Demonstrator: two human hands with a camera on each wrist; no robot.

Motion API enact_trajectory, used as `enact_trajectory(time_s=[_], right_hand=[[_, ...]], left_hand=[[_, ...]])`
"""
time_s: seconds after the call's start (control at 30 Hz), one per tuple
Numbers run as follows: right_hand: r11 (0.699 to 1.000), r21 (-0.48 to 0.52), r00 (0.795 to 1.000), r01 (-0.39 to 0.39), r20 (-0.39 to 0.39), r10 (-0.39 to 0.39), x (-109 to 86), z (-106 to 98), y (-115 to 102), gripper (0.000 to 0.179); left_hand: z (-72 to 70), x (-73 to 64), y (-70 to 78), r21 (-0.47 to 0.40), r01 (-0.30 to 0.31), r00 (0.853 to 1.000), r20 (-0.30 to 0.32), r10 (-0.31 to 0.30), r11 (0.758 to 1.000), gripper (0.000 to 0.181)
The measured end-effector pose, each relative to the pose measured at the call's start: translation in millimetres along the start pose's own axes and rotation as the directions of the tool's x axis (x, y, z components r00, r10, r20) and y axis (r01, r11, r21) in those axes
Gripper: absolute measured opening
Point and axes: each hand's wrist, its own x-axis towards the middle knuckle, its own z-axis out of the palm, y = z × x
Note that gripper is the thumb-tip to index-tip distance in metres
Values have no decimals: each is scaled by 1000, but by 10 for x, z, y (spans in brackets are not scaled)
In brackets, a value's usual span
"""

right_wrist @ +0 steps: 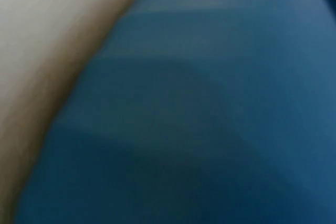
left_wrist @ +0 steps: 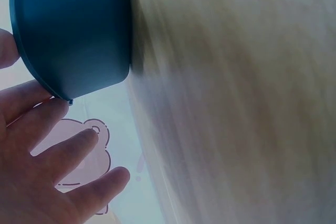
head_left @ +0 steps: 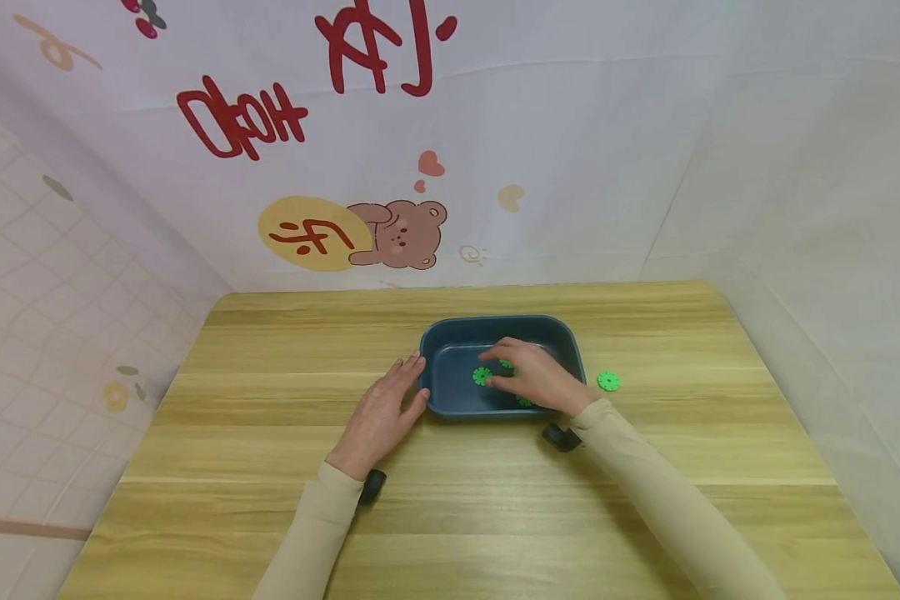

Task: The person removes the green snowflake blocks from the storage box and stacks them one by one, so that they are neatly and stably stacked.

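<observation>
A dark blue rectangular tray [head_left: 457, 414] lies on the table with several green notched plastic discs [head_left: 482, 377] inside. My left hand [head_left: 378, 414] rests at the tray's left end, fingers extended and fingertips at the rim. The left wrist view shows those spread fingers [left_wrist: 73, 156] beside the tray's outer wall [left_wrist: 73, 30]. Over the tray's inside reaches my right hand [head_left: 534, 375], thumb and index finger apart on either side of one disc. Other discs are partly hidden under this hand. In the right wrist view, only blurred tray surface [right_wrist: 173, 103] and a strip of skin show.
One more green disc [head_left: 608, 381] lies on the wooden table [head_left: 495, 508], just right of the tray. A black wrist device [head_left: 562, 437] sits below the right wrist, another [head_left: 372, 487] by the left. Behind the table hangs a white printed cloth [head_left: 570, 125].
</observation>
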Motion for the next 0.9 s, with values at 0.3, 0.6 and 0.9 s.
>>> enact_trajectory(time_s=[0.3,0.6,0.9], right_hand=[[998,-54,997,-31,67,35,100,57,23,44],[990,-142,996,-6,85,18,152,94,46,43],[981,-196,995,8,98,11,170,163,61,37]], left_hand=[[9,-10,1,2,8,1000,3,-8,1000,53],[6,-8,15,-5,12,1000,5,-12,1000,54],[7,-10,5,-2,15,1000,9,-15,1000,54]])
